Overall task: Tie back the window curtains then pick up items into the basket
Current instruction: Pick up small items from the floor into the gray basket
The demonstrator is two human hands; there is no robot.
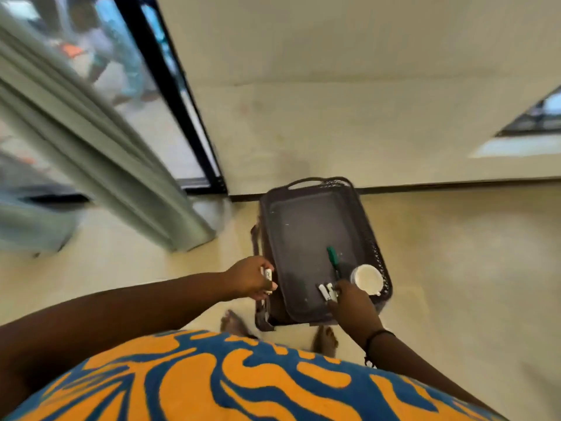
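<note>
A dark plastic basket (306, 189) stands on the floor below me, near the wall. Inside it lie a green pen (332, 259) and a white cup (367, 278) at its near right corner. My left hand (252, 278) hovers at the basket's left rim and grips a small white object (268, 274). My right hand (349, 302) reaches into the basket's near end and holds two white markers (327, 292). The grey-green curtain (100, 165) hangs at the left beside the window.
A black-framed window or glass door (170, 86) stands at the upper left. Cream wall and dark skirting run behind the basket. My bare feet (326, 340) stand just short of the basket on the pale floor. Another window opening (540, 117) shows at the right.
</note>
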